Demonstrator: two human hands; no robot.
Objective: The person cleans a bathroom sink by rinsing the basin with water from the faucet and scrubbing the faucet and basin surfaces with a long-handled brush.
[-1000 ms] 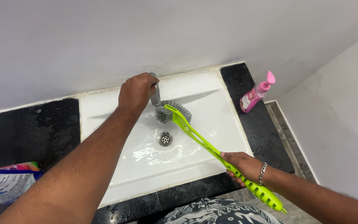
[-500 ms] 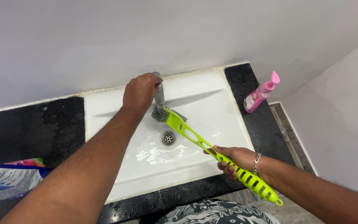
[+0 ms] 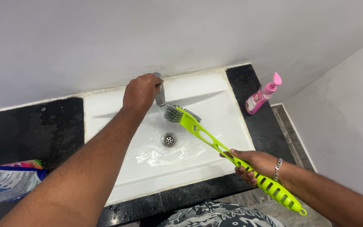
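My left hand (image 3: 139,92) is closed over the top of a metal tap (image 3: 160,97) at the back of a white sink (image 3: 215,109). Water runs from the tap and pools around the drain (image 3: 169,140). My right hand (image 3: 255,164) grips the slotted handle of a long lime-green brush (image 3: 209,141). The brush's grey bristle head (image 3: 177,113) is held under the tap's stream, over the basin.
A pink pump bottle (image 3: 261,96) stands on the black stone counter (image 3: 38,130) at the right of the sink. A colourful plastic pouch (image 3: 5,180) lies at the counter's left front. White walls close in behind and to the right.
The brush has shifted slightly right and turned, its bristle head staying under the tap. My right hand slid back along with the handle. The left hand stayed on the tap.
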